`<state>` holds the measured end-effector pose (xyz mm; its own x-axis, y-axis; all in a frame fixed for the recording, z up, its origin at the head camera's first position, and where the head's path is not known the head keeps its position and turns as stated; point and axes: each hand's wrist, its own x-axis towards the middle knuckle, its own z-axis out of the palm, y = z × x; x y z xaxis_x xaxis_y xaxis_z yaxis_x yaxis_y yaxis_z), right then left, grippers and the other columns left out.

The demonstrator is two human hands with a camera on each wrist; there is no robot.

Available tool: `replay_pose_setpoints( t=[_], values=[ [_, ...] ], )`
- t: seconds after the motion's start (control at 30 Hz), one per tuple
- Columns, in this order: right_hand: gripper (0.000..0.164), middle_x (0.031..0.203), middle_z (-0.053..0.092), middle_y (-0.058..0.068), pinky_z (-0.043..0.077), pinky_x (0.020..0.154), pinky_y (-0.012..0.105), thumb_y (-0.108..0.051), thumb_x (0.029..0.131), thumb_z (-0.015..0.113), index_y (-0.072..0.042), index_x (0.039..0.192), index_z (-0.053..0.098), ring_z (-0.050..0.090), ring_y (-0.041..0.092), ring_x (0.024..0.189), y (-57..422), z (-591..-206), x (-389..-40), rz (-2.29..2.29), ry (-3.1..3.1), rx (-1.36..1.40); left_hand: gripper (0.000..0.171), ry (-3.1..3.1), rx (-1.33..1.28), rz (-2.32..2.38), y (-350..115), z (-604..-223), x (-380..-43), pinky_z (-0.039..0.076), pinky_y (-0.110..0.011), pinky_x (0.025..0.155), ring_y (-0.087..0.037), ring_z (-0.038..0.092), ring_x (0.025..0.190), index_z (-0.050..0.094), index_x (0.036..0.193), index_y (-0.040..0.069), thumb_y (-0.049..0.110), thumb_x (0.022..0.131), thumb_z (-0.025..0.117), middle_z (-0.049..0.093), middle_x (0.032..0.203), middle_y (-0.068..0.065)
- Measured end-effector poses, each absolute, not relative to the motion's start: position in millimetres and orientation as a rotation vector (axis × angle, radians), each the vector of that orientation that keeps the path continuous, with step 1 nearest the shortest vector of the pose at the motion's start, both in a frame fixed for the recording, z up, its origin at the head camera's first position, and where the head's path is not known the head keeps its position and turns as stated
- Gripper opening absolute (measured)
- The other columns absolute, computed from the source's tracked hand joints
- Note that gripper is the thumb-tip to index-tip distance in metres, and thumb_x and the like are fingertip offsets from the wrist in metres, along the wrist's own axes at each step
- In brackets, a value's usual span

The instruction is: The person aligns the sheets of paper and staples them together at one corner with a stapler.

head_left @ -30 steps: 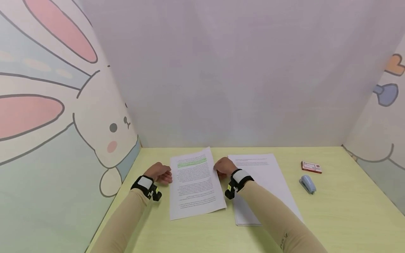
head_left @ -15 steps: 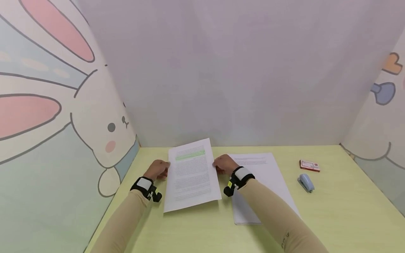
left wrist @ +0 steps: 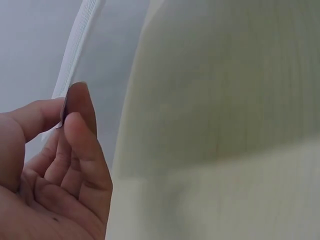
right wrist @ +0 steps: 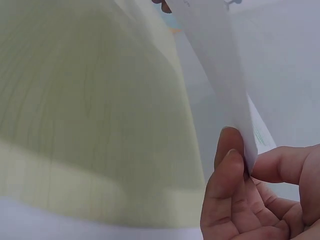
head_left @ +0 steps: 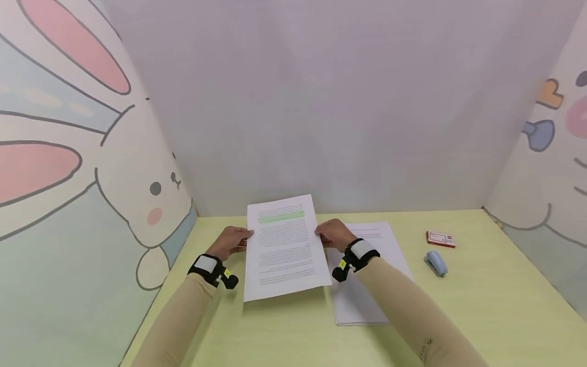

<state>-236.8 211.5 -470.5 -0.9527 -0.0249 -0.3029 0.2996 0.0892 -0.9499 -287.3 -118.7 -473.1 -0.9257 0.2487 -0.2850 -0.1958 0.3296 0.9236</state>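
A printed sheet of paper (head_left: 284, 260) with green highlighted lines near its top is held up off the table, tilted, between both hands. My left hand (head_left: 229, 241) pinches its left edge between thumb and fingers; the left wrist view shows the paper's edge (left wrist: 77, 47) in that pinch. My right hand (head_left: 336, 234) pinches the opposite edge, and the right wrist view has the sheet (right wrist: 220, 65) between thumb and fingertips. Whether it is one sheet or several, I cannot tell. Beneath my right wrist lies a stack of printed paper (head_left: 353, 300), partly covered by the forearm.
On the right of the pale yellow table (head_left: 275, 341) lie a blue stapler (head_left: 436, 263) and a small red and white box (head_left: 441, 239). A plain curtain-like backdrop (head_left: 321, 112) stands behind, and a rabbit-patterned panel (head_left: 124, 204) borders the left side.
Both hands have raised the printed sheet from near the table and tilted it up; its lower edge now hangs above the surface. The head view has shifted slightly to the right.
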Motion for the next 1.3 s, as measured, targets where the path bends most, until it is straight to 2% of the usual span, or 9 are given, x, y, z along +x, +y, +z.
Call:
replay_pose_setpoints(
  t=[0.27,1.0,1.3],
  values=[
    [0.028,0.103,0.072,0.017,0.057,0.070,0.032,-0.007,0.098,0.058,0.009,0.119,0.066,0.070,0.021,0.081,243.3,-458.3,-227.0,-1.950,2.171,0.313,0.035,2.153,0.096,1.669,-87.6,-464.1,-291.1,0.055,-0.024,0.069,-0.015,0.062,0.078,0.064,0.124,-0.008,0.019,0.102,0.065,0.068,0.094,-0.009],
    [0.031,0.096,0.072,0.012,0.056,0.070,0.031,-0.012,0.099,0.058,0.011,0.119,0.064,0.067,0.018,0.078,337.0,-464.0,-181.9,-1.812,2.320,0.407,0.031,2.041,0.329,1.617,0.2,-465.6,-275.5,0.055,-0.023,0.067,-0.012,0.064,0.074,0.067,0.120,-0.008,0.016,0.101,0.066,0.069,0.091,-0.008],
    [0.030,0.093,0.072,0.010,0.057,0.069,0.031,-0.011,0.099,0.058,0.012,0.116,0.064,0.067,0.017,0.077,365.3,-469.4,-162.8,-1.747,2.339,0.408,0.026,1.978,0.351,1.586,29.3,-481.1,-271.2,0.056,-0.021,0.063,-0.011,0.065,0.067,0.070,0.113,-0.008,0.015,0.099,0.068,0.066,0.079,-0.005]
  ],
)
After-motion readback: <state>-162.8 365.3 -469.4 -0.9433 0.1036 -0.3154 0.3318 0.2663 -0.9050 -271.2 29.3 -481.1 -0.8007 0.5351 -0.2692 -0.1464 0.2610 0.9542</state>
